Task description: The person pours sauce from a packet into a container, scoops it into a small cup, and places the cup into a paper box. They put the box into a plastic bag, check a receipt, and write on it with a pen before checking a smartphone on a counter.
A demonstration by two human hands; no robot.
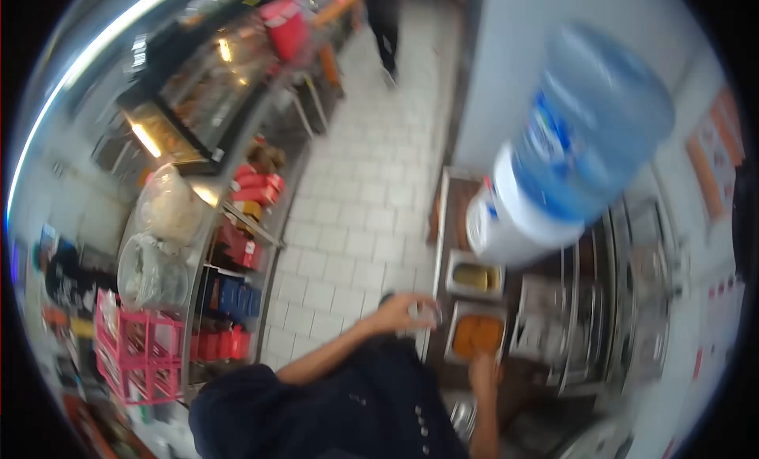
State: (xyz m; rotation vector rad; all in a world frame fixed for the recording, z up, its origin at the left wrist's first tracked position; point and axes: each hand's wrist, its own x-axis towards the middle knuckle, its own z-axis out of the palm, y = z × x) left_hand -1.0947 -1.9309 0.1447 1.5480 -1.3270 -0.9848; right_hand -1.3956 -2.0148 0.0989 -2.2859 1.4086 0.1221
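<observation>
My left hand [405, 311] is curled at the counter's edge around a small clear item [428, 311], perhaps a cup; blur hides its exact kind. Just right of it, a metal pan [454, 352] is filled with orange sauce [477, 332]. My right hand [485, 374] is closed at the near edge of that pan. A thin shape seems to run from its fingers into the sauce, too smeared to name. Behind the sauce sits a smaller metal pan [474, 275] with yellowish contents.
A water dispenser [514, 214] carries a large blue bottle [593, 127] on the right. Metal racks [573, 324] stand beside the pans. Across the tiled floor [348, 222], shelves hold a pink basket [142, 356] and plastic bags [154, 269]. A person [383, 28] stands far down the aisle.
</observation>
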